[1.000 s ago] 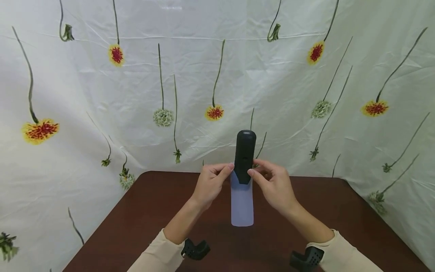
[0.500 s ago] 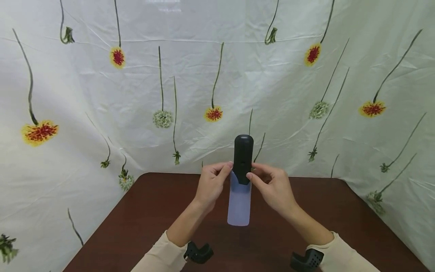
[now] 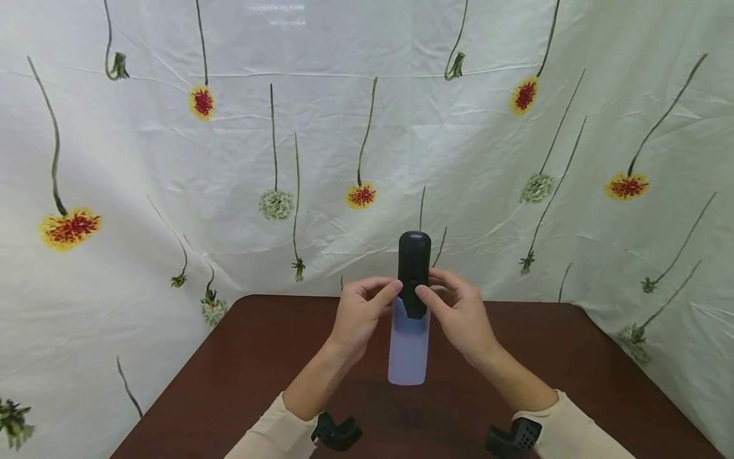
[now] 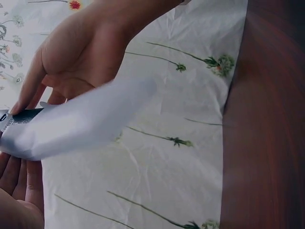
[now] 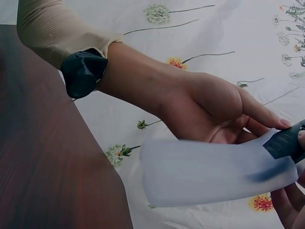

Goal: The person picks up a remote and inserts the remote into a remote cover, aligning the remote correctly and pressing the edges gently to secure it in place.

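A slim black device [image 3: 414, 261], rounded at the top like a remote control, stands upright between my two hands. Below it hangs a pale translucent sleeve [image 3: 408, 357], and the device's lower end sits in the sleeve's mouth. My left hand [image 3: 357, 315] pinches the left side, its thumb at the device's edge. On the right side, my right hand [image 3: 466, 315] pinches with its thumb on the device's face. A dark shape shows through the sleeve [image 5: 205, 176] near its mouth in the right wrist view. The fingers behind are mostly hidden.
A dark reddish-brown table [image 3: 275, 357] lies under the hands. Behind it hangs a white cloth [image 3: 229, 153] printed with flowers. Each wrist carries a black strap-on camera mount [image 3: 337, 433].
The device's top has come slightly lower, nearer the sleeve's bottom. My left thumb has shifted inward onto the device. The background has dropped a little in the head view.
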{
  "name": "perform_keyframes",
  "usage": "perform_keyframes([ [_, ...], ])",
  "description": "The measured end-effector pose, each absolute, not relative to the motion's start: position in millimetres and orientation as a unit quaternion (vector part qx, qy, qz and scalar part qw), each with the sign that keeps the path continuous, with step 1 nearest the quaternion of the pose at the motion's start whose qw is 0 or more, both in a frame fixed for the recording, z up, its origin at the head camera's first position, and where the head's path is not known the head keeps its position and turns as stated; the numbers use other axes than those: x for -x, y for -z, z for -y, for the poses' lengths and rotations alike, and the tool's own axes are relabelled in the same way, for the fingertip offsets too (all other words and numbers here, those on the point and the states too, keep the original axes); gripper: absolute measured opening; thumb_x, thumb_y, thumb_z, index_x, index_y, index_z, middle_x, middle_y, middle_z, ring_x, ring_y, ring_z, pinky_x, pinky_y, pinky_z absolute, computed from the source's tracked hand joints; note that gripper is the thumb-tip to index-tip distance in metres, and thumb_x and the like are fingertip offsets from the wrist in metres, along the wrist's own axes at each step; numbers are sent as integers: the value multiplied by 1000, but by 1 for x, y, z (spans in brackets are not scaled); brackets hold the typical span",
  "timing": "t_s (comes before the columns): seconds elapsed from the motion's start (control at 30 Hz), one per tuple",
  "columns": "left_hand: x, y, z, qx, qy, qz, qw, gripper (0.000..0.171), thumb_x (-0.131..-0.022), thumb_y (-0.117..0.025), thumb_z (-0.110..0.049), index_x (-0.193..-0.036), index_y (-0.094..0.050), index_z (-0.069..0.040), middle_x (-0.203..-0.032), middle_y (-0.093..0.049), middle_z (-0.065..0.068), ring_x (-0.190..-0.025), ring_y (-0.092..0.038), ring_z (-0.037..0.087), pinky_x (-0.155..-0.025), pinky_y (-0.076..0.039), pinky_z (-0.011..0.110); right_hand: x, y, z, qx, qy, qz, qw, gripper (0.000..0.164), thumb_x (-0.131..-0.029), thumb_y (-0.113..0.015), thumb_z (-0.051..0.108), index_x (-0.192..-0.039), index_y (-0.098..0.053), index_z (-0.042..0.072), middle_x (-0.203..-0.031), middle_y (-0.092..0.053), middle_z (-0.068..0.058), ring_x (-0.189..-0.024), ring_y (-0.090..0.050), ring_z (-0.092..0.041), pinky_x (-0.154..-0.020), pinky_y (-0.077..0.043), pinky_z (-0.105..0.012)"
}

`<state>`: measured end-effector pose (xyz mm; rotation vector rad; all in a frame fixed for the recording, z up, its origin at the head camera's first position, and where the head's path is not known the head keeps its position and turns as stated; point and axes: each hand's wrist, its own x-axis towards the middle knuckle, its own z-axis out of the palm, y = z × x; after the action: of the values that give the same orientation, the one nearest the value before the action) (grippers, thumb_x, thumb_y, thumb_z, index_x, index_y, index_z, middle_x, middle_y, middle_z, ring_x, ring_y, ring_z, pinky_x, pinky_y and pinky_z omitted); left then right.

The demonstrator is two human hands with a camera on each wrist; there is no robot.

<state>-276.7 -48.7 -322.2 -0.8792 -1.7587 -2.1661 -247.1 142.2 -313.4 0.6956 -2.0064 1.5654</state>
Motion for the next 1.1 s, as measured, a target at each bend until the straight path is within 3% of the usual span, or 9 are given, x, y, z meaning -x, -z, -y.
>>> perform_keyframes([
  [0.33, 279, 324, 50, 291, 748, 589, 89, 25, -98, -71, -8, -115, -72, 11, -99, -75, 11, -91, -70, 20, -80, -60, 35, 246, 308, -142, -239, -620, 718, 207, 39, -96, -73, 3, -134, -66, -3, -130, -67, -16, -106, -71, -22, -92, -54, -31],
  [0.63, 277, 322, 50, 303, 740, 595, 83, 26, -99, -69, -5, -117, -70, 12, -98, -74, 8, -90, -69, 17, -79, -59, 33, 246, 310, -146, -242, -607, 729, 202, 39, -98, -73, 10, -135, -66, 0, -120, -72, -15, -106, -70, -25, -93, -54, -36],
  [0.9, 279, 325, 52, 322, 730, 595, 97, 23, -98, -69, -2, -117, -71, 12, -102, -74, 11, -92, -69, 20, -79, -59, 32, 248, 308, -151, -257, -581, 758, 147, 34, -101, -70, 14, -132, -67, -2, -117, -73, -14, -103, -70, -25, -84, -58, -37],
  [1.1, 282, 324, 56, 353, 675, 633, 137, 22, -98, -72, -5, -116, -75, 6, -110, -75, 11, -102, -69, 23, -85, -57, 32, 246, 308, -153, -302, -504, 781, 211, 27, -99, -72, 9, -125, -69, 3, -104, -74, -5, -90, -71, -19, -76, -58, -34],
])
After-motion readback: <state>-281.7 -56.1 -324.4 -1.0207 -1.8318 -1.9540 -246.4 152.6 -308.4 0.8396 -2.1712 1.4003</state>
